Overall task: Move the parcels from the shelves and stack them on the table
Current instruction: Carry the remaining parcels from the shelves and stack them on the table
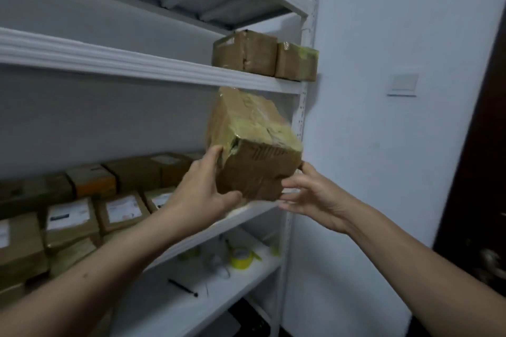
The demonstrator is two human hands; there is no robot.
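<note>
1. While the left hand (202, 194) grips the parcel (254, 145) at its near left edge, thumb across the front face and fingers curled round the side, the right hand (309, 197) cups the lower right corner, thumb up the side and fingers reaching underneath. I would slide those fingers further beneath so the weight rests on them.
2. That parcel hangs tilted, its far end high, just over the front lip of the middle shelf (246, 216) and close to the white upright (301, 117). Its tape is wrinkled and one near corner looks torn, so I judge it soft: press on the faces, not the tape.
3. Draw it straight back and level, clear of the upright and the board above (164, 74).
4. Further left, labelled parcels (71, 219) crowd the same shelf, and two more parcels (246, 53) sit on the board above. The table is out of view, so turn only once the load is free.
</note>
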